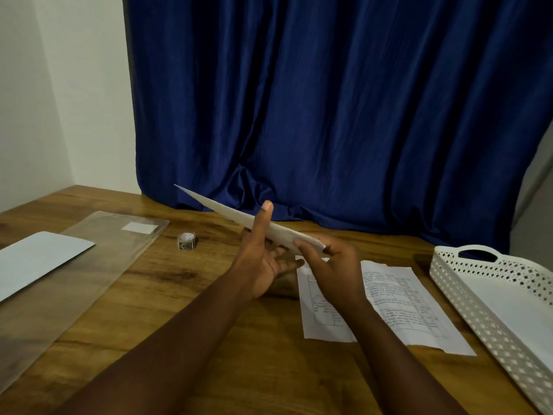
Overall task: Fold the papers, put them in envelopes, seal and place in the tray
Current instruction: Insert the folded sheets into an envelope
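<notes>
White envelope (pixel 39 259) at far left on the wooden table (pixel 185 298), partly overlapping a clear plastic sleeve (pixel 98 259); just right of that, a small roll of sticker seals (pixel 186 241). Mid-frame, raised above the table: a folded paper (pixel 239 218), seen nearly edge-on, tilted up toward the left. Left hand (pixel 263 265) under it, thumb pressed upright against its near face, fingers (pixel 287 259) curled beneath, so gripping the paper. Right hand (pixel 329 265) pinching the lower right end. Below and right, flat on the table, a printed sheet (pixel 389 304) not yet folded. Far right, a white perforated tray (pixel 466 295) with something pale lying inside. Likely risk: uneven pinch pressure letting the layers slide apart, giving a skewed crease too wide for the envelope; or a slipped grip dropping the paper onto the unfolded sheet.
</notes>
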`<state>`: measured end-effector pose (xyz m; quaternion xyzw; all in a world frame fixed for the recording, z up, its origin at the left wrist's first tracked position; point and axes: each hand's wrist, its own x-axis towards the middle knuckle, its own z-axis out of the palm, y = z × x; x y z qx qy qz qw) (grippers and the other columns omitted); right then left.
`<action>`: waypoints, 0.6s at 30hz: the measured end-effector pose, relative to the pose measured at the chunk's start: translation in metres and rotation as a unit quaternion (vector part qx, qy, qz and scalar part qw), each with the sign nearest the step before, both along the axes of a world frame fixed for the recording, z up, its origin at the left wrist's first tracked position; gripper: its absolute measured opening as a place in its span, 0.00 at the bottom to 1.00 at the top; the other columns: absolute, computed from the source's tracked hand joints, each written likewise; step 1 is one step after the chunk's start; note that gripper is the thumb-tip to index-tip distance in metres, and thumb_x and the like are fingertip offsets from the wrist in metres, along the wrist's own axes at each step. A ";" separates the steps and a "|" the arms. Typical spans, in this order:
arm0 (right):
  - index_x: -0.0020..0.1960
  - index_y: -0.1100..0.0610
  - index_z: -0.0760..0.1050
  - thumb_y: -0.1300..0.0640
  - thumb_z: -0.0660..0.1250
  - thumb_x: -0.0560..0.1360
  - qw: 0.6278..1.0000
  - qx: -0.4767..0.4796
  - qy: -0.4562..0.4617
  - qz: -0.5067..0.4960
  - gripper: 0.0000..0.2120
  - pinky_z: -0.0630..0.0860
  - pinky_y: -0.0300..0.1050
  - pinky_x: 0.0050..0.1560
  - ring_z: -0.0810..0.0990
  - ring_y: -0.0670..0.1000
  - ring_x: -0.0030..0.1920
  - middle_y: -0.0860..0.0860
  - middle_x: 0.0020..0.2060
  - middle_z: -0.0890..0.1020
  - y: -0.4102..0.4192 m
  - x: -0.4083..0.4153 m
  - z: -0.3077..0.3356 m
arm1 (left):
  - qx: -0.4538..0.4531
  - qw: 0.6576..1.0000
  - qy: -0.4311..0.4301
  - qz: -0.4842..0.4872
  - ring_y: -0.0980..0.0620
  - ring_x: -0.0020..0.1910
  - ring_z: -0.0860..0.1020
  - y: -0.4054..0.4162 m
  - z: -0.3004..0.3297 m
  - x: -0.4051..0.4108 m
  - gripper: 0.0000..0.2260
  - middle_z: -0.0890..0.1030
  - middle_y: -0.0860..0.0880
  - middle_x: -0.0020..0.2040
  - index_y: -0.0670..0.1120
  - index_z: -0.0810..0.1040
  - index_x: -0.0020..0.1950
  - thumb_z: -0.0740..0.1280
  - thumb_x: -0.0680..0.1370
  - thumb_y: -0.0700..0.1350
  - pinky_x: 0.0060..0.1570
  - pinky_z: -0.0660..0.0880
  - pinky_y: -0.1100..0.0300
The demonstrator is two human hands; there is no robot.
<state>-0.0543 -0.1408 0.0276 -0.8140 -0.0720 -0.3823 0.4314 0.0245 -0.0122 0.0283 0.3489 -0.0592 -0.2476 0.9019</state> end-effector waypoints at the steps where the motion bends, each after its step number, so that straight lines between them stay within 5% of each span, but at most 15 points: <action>1: 0.47 0.43 0.81 0.57 0.73 0.77 0.999 0.046 -0.005 0.002 0.08 0.80 0.35 0.42 0.85 0.40 0.43 0.38 0.41 0.86 -0.002 0.000 0.002 | 0.004 1.000 -0.011 0.003 0.36 0.62 0.81 0.000 0.002 -0.002 0.54 0.78 0.38 0.67 0.47 0.68 0.74 0.83 0.55 0.66 0.55 0.77 0.28; 7: 0.47 0.48 0.80 0.54 0.72 0.76 0.963 0.266 -0.021 -0.035 0.02 0.79 0.34 0.37 0.85 0.40 0.43 0.39 0.40 0.86 -0.027 0.002 0.017 | -0.005 0.996 0.003 0.085 0.40 0.63 0.81 0.022 0.010 0.014 0.23 0.84 0.45 0.62 0.52 0.75 0.67 0.75 0.74 0.55 0.64 0.74 0.32; 11: 0.51 0.49 0.80 0.51 0.72 0.77 0.945 0.319 0.037 -0.052 0.04 0.80 0.38 0.36 0.86 0.47 0.44 0.43 0.44 0.87 -0.051 0.004 0.015 | 0.001 0.992 0.003 0.123 0.43 0.60 0.82 0.043 0.008 0.041 0.16 0.84 0.42 0.60 0.44 0.77 0.66 0.71 0.79 0.43 0.58 0.80 0.42; 14: 0.53 0.51 0.79 0.52 0.72 0.77 0.944 0.295 0.114 -0.089 0.06 0.78 0.34 0.32 0.85 0.47 0.43 0.48 0.46 0.86 -0.068 0.006 0.003 | 0.177 0.972 -0.074 0.138 0.44 0.55 0.84 0.057 0.002 0.057 0.09 0.85 0.40 0.57 0.46 0.81 0.59 0.72 0.79 0.43 0.56 0.80 0.46; 18: 0.52 0.55 0.80 0.54 0.74 0.76 0.942 0.247 0.197 -0.116 0.08 0.74 0.31 0.29 0.83 0.45 0.40 0.50 0.47 0.85 -0.078 0.013 -0.013 | 0.374 0.900 -0.164 0.152 0.47 0.54 0.84 0.063 -0.017 0.070 0.18 0.85 0.45 0.53 0.46 0.80 0.60 0.79 0.73 0.44 0.55 0.81 0.54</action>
